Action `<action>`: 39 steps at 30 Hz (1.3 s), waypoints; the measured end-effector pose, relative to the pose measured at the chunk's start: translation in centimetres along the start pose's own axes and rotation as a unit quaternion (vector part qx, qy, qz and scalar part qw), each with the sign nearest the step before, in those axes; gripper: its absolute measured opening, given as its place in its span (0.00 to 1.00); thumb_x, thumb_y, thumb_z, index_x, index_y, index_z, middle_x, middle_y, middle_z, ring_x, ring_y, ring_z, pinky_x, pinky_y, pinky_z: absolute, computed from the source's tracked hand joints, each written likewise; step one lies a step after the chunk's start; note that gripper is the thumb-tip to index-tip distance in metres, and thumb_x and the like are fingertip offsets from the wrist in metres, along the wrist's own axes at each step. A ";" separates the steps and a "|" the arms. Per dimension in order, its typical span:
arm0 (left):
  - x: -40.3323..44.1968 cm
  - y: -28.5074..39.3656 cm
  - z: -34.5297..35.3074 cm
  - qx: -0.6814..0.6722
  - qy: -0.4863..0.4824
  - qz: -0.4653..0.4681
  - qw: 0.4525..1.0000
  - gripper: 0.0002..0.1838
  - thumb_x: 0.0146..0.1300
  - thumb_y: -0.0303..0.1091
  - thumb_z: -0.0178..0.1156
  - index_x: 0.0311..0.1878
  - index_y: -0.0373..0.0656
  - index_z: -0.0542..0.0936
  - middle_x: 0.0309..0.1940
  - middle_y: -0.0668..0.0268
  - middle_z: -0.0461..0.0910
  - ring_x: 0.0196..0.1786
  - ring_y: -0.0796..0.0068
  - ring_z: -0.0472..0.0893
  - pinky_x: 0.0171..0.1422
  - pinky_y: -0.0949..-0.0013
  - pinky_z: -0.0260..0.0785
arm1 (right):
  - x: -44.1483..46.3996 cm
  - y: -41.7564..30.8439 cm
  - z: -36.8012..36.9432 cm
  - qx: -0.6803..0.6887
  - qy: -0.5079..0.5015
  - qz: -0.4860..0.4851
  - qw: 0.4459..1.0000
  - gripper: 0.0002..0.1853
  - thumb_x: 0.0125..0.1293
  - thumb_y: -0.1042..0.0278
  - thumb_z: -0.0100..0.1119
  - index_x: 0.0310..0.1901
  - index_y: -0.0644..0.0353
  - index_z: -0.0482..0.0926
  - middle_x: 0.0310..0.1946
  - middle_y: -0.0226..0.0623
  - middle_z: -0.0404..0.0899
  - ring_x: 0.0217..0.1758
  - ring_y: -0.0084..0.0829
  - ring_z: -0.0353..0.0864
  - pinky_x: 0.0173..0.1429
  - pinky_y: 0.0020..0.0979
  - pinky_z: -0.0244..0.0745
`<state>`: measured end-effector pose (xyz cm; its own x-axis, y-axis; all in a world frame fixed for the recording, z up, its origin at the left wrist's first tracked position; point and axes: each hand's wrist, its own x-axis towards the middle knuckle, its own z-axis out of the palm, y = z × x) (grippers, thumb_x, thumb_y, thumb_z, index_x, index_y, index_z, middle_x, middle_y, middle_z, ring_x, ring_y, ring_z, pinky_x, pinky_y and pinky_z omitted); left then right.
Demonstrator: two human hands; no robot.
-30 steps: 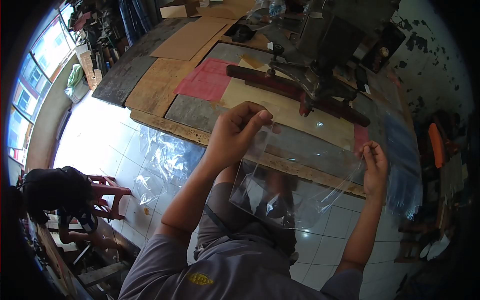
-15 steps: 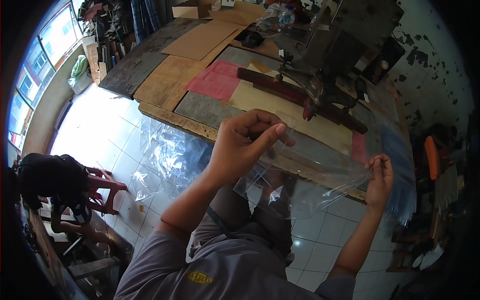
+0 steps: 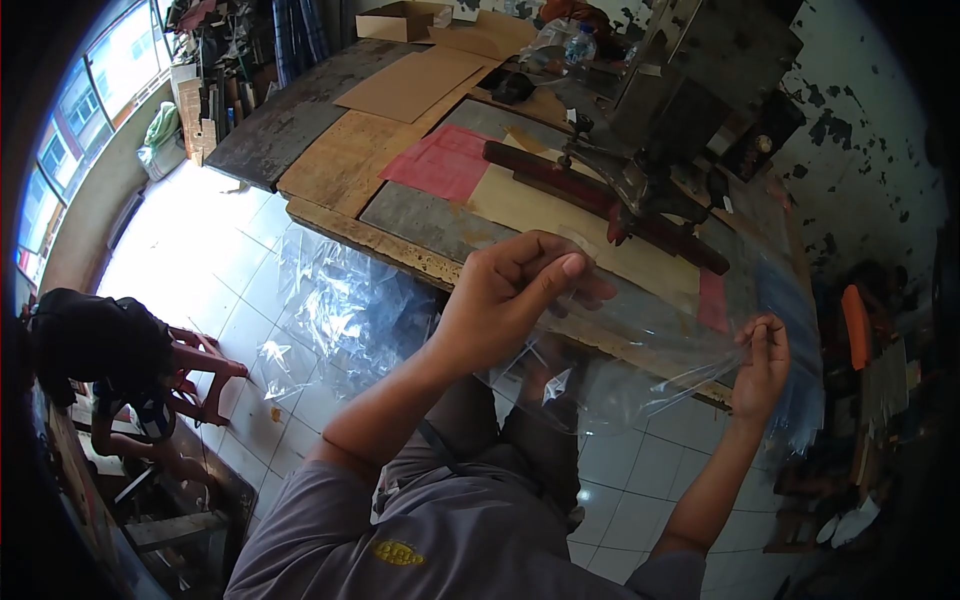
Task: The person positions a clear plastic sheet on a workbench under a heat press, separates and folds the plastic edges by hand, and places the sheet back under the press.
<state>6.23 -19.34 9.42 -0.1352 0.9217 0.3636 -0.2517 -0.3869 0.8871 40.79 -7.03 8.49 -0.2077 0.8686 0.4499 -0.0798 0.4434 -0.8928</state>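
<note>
A clear plastic sheet (image 3: 620, 385) hangs between my two hands in front of the table edge; whether it is a bag I cannot tell. My left hand (image 3: 515, 300) pinches its near-left corner between thumb and fingers. Farther right, my right hand (image 3: 760, 370) grips the opposite end, where the plastic gathers into folds. Beyond them stands a machine with a dark red pressing bar (image 3: 600, 200). Under the bar lies a cream sheet (image 3: 540, 217), with a red sheet (image 3: 440, 163) at its left.
Clear plastic pieces (image 3: 345, 310) are heaped below the table's left edge. More plastic sheets (image 3: 790, 340) hang at the right. Cardboard (image 3: 410, 85) lies on the table's far left. A person (image 3: 100, 340) sits low at the left near a red stool (image 3: 205, 370).
My left hand has shifted slightly right and down with its corner of the plastic. My right hand stays nearly in place. The whole view has tilted a little.
</note>
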 end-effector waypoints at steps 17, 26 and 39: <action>-0.7 -1.4 1.3 -0.046 0.143 0.092 0.984 0.18 0.72 0.26 0.66 0.56 0.36 0.67 0.42 0.55 0.89 0.45 0.73 0.89 0.49 0.75 0.79 | -0.3 -0.3 0.4 0.009 0.033 -0.019 0.999 0.06 0.78 0.68 0.58 0.48 0.61 0.76 0.40 0.30 0.74 0.43 0.23 0.72 0.52 0.27 0.68; 0.0 -1.5 1.3 -0.020 0.155 0.130 0.979 0.16 0.71 0.23 0.65 0.54 0.37 0.68 0.41 0.57 0.87 0.45 0.72 0.88 0.44 0.71 0.84 | -0.4 -0.3 0.2 0.014 0.029 -0.011 0.999 0.07 0.78 0.68 0.59 0.50 0.62 0.76 0.39 0.30 0.75 0.42 0.23 0.73 0.52 0.26 0.68; 0.1 -0.8 1.2 -0.012 0.165 0.086 0.983 0.13 0.73 0.28 0.64 0.55 0.31 0.80 0.40 0.56 0.88 0.45 0.73 0.88 0.40 0.72 0.84 | -0.3 -0.4 0.4 0.004 0.024 -0.015 1.000 0.07 0.78 0.68 0.58 0.49 0.62 0.76 0.39 0.30 0.76 0.42 0.23 0.73 0.52 0.26 0.68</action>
<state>7.52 -18.91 9.08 -0.4796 0.7850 0.3921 -0.2202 -0.5402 0.8122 40.52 -7.57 8.71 -0.1575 0.8648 0.4767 -0.0933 0.4675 -0.8790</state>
